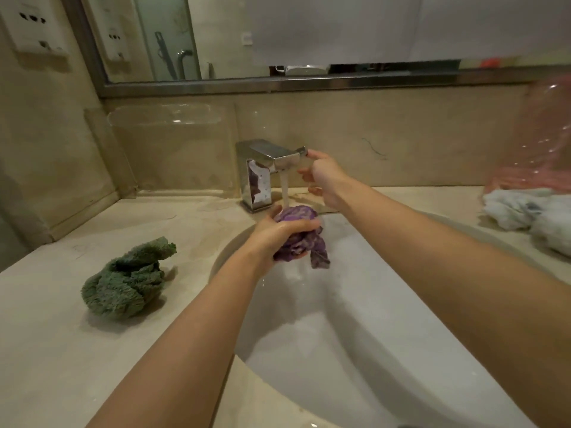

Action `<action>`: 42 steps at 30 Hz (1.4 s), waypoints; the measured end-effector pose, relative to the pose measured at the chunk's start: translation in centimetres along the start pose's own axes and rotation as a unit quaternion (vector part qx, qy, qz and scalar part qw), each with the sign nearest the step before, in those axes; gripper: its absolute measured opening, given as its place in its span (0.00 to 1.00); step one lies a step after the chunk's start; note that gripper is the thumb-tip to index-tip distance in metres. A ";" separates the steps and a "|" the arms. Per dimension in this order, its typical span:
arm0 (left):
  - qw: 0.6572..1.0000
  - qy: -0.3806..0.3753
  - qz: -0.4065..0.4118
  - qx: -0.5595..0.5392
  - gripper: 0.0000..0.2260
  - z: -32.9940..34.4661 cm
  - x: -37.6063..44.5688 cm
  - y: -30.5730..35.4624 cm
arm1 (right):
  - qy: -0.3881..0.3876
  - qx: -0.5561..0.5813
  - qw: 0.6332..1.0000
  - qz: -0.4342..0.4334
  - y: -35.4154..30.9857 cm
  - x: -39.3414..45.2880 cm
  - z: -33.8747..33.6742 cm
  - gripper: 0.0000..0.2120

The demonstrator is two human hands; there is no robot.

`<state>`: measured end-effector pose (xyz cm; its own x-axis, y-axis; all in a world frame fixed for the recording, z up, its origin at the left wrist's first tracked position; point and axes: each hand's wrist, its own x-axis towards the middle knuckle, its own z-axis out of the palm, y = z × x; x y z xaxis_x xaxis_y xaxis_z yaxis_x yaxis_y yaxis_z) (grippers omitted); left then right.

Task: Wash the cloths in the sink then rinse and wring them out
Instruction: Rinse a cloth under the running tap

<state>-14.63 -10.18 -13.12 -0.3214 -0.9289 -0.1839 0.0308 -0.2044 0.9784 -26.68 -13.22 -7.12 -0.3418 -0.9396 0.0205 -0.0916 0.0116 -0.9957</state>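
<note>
A: Status, near to far?

B: Nearest, white sink [355,319], basin wet, no standing water made out. Over its far half, left hand [279,234] wrapped around purple cloth [301,239], fingers curled over the bunched middle, one corner hanging free below the fist. Above it, water stream [284,193] landing on the top of the bundle. Farther back, right hand [321,173] at the lever end of the chrome faucet [265,171], fingertips touching it; a pinch or only a touch, cannot tell, possibly loose.

A: Handling?

B: Soft, limp, soaked, so heavier than dry and prone to drip. Likely slick if soapy. Best held by the bunched centre for rinsing, then by both ends for twisting. No fragility concern.

A: Other cloths?

B: Green cloth [126,282] crumpled on the counter [46,335], left of the sink, well apart from the basin. White cloths [525,214] heaped far right on the counter, beside a pink plastic bag [537,143].

A: Obstructions?

B: Drain not visible. Underside of the purple bundle hidden by the fist. White heap and bag cut off at the right edge. Mirror [216,35] contents too blurred to read.
</note>
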 end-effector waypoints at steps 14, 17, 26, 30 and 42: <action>0.960 -0.067 0.185 0.199 0.50 1.4 -2.1 -1.1 | -0.233 -0.178 0.940 0.174 2.6 -4.1 -6.8 0.45; 0.899 -0.141 0.289 0.298 0.56 2.0 -2.3 -1.8 | -0.329 -0.119 0.910 0.222 5.3 -5.9 -9.1 0.36; 0.617 -0.262 0.330 0.664 0.65 4.9 -3.5 -3.3 | -0.395 -0.143 0.886 0.198 8.6 -10.1 -10.5 0.11; 0.615 -0.235 0.260 0.706 0.55 5.3 -3.7 -3.5 | -0.371 -0.169 0.895 0.182 8.6 -10.7 -9.7 0.11; 0.651 -0.042 0.241 0.718 0.09 9.6 -0.2 1.0 | -0.112 -0.553 0.822 -0.081 3.8 -6.3 -9.6 0.12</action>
<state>-23.62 -7.29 -11.17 -0.6550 -0.7454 0.1235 -0.7502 0.6611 0.0109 -33.85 -3.95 -10.14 -0.0716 -0.9974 0.0038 -0.9549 0.0674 -0.2892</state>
